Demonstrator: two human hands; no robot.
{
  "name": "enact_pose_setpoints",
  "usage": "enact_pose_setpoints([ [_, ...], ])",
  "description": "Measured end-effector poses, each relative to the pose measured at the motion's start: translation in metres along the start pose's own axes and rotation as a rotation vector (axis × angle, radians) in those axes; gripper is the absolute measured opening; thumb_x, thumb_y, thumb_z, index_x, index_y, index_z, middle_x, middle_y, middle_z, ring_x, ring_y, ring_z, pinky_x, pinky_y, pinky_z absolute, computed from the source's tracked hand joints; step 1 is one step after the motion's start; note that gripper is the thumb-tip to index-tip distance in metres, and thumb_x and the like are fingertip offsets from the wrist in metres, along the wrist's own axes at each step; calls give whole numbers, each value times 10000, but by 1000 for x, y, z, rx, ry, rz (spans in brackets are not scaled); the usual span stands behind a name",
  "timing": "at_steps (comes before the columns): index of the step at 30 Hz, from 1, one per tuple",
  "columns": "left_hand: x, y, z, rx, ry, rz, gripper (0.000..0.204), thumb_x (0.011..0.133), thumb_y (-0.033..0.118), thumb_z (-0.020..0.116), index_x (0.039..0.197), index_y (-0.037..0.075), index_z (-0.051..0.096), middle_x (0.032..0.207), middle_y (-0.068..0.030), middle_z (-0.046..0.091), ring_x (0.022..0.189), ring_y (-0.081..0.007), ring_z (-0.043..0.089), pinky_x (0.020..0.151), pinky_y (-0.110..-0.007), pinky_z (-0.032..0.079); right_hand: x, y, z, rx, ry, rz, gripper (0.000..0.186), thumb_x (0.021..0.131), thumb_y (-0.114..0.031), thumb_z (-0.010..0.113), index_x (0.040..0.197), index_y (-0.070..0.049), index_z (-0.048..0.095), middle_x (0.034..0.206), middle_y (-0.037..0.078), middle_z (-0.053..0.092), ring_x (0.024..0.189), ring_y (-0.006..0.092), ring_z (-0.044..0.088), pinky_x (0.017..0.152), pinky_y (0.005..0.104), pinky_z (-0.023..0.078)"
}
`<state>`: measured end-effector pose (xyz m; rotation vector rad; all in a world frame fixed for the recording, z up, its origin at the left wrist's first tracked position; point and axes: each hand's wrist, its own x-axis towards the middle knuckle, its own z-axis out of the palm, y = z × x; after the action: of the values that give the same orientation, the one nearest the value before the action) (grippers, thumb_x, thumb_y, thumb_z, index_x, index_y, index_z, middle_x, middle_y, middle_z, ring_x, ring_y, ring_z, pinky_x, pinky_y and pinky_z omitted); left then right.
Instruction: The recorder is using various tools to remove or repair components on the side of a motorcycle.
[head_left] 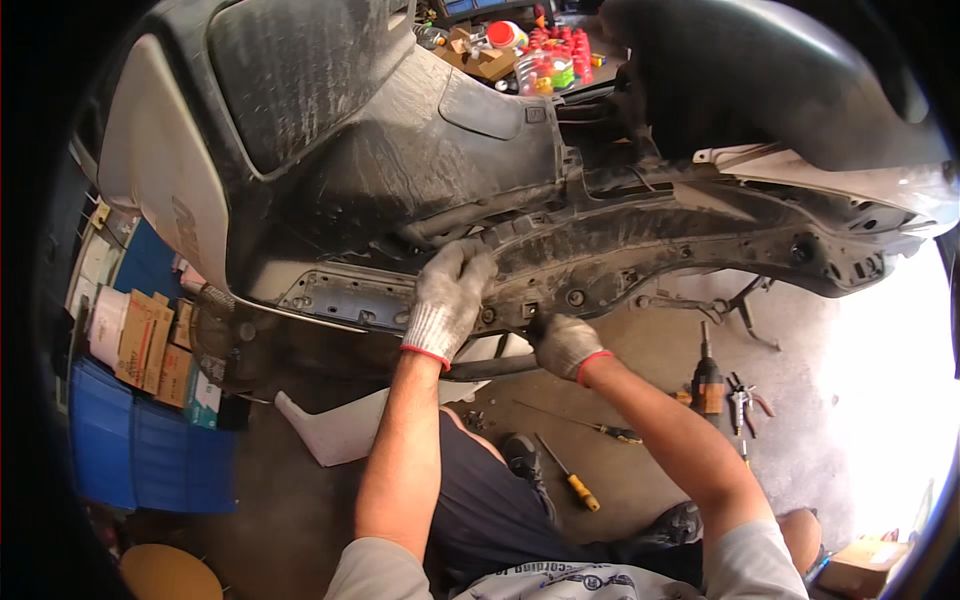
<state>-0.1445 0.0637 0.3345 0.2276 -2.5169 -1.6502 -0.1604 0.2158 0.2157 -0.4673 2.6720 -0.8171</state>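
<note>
A dusty black plastic scooter panel (640, 245) runs along the side of a scooter in front of me. My left hand (450, 295), in a white knit glove with a grey palm coating, grips this panel near its middle, the fingers bent toward its upper edge. Lower and to the right, my gloved right hand (568, 348) is closed at the panel's bottom edge. Something dark shows by its fingertips, but I cannot make out what. Left of my hands, a metal-looking strip with holes (350, 298) lies along the dusty footboard (400, 165).
On the floor lie a yellow-handled screwdriver (582, 492), another screwdriver (620, 434), a power driver (707, 385) and pliers (762, 402). A pale body panel (335, 425) rests below the scooter. Cardboard boxes (145, 340) and a blue bin (150, 440) stand at left.
</note>
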Motion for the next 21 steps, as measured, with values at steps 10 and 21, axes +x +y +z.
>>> enact_pose_setpoints([
  [10, 33, 27, 36, -189, 103, -43, 216, 934, 162, 574, 1040, -21, 622, 895, -75, 675, 748, -113, 622, 668, -236, 495, 53, 7, 2, -148, -112, -197, 301, 811, -128, 545, 1089, -77, 649, 966, 189, 691, 895, 350, 680, 749, 435, 539],
  [21, 61, 7, 30, -65, 294, -52, 235, 937, 153, 541, 1086, -10, 621, 903, -84, 699, 763, -106, 645, 632, -211, 466, 69, 11, -23, -176, -286, -193, 309, 803, -140, 544, 1093, -64, 621, 940, 218, 682, 896, 373, 674, 751, 478, 532],
])
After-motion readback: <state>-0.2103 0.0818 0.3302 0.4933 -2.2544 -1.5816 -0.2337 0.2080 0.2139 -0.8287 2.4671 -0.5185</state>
